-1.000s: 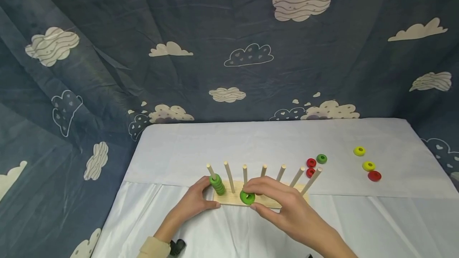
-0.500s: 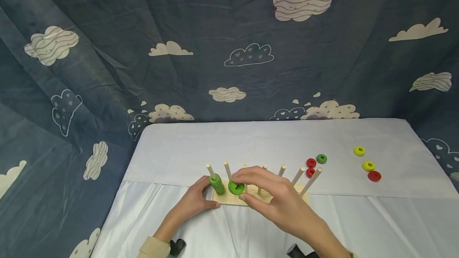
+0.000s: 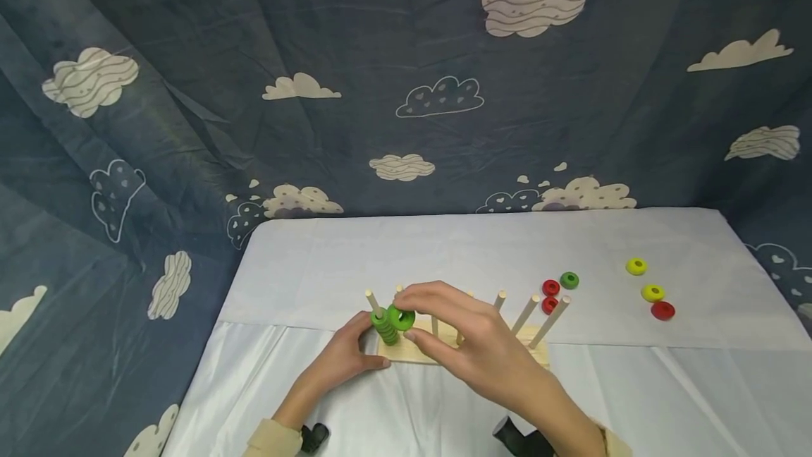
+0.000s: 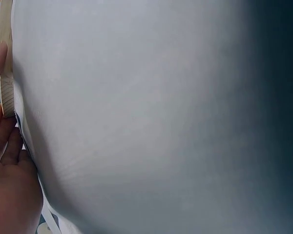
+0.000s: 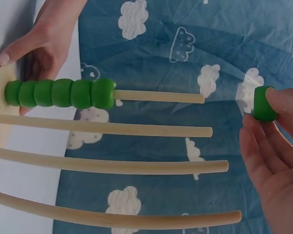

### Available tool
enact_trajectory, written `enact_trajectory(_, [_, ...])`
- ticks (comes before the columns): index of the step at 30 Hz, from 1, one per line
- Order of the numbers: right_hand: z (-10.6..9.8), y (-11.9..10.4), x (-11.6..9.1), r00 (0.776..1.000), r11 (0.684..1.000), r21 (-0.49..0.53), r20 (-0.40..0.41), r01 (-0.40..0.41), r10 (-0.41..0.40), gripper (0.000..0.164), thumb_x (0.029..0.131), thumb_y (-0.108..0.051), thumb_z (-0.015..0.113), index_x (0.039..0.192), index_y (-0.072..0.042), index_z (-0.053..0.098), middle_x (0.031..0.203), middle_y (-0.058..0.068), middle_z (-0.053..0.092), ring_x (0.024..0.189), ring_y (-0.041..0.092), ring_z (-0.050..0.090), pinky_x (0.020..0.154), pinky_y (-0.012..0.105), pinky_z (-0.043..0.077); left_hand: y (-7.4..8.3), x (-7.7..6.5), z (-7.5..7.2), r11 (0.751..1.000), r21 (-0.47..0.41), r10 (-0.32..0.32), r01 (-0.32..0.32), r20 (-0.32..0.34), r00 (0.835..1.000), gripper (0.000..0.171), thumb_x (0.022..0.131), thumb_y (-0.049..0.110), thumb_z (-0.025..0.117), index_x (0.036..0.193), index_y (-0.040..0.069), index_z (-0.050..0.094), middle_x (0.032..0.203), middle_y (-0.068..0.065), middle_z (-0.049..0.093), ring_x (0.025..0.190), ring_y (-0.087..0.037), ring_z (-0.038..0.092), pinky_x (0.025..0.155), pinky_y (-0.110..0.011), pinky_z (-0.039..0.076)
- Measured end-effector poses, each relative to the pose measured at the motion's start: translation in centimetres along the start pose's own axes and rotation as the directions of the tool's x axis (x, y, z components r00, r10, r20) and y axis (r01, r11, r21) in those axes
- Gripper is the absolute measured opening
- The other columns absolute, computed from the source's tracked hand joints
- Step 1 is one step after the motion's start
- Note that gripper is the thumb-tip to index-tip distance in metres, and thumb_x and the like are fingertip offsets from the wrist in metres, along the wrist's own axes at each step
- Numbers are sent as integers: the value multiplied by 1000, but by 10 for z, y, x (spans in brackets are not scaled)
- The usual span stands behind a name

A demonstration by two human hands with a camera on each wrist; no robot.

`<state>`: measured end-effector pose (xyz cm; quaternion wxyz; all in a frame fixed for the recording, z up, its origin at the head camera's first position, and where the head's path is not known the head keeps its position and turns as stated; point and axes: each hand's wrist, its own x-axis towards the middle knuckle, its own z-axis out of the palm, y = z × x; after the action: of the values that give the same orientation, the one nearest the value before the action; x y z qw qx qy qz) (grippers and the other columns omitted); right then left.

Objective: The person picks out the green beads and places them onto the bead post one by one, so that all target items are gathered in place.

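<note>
A wooden peg board (image 3: 406, 353) with a row of upright pegs stands on the white cloth. Its leftmost peg carries a stack of several green rings (image 5: 61, 92), with bare peg showing above them. My left hand (image 3: 339, 355) grips the board's left end, thumb at the front edge and fingers behind. Between thumb and fingers, my right hand (image 3: 485, 340) pinches another green ring (image 5: 263, 111). The right wrist view shows this ring beyond the tip of the leftmost peg (image 5: 158, 96), apart from it. The other pegs in that view are bare. My right hand hides some pegs in the head view.
On the cloth to the right lie a loose green ring (image 3: 569, 274), red rings (image 3: 550, 282) and yellow rings (image 3: 652, 299), with another red piece (image 3: 662, 311) farther right. A dark cloth (image 3: 406, 34) with cloud patterns hangs behind the white-covered table (image 3: 444, 252).
My right hand has carried the green ring leftward and upward, from in front of the third peg to beside the leftmost stack. My left hand stays on the board's end.
</note>
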<state>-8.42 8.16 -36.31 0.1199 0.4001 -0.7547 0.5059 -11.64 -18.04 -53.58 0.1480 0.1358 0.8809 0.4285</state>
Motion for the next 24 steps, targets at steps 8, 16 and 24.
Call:
enact_trajectory(8, [-2,1,14,999,999,-18,18,29,-29,41,86,-1,74,125,-13,64,125,-2,62,113,14,60,93,29,52,-1,0,0,1000,-5,18,-18,-7,1000,77,72,27,88,141,24,53,134,9,53,137,-21,39,114,-50,28])
enact_trajectory(16, [-1,5,29,999,999,-24,35,35,-34,38,89,-3,72,124,-12,64,124,-2,62,113,13,59,91,28,52,0,0,-1,999,17,27,-27,-1,1000,77,73,24,88,141,21,53,134,7,53,137,-21,39,114,-48,28])
enact_trajectory(24, [0,10,42,996,1000,-9,85,14,-13,37,90,-2,69,125,-13,63,125,-4,61,112,10,59,92,26,51,0,0,-1,1000,20,17,-17,3,1000,75,73,26,87,141,23,53,134,8,53,137,-22,39,114,-50,29])
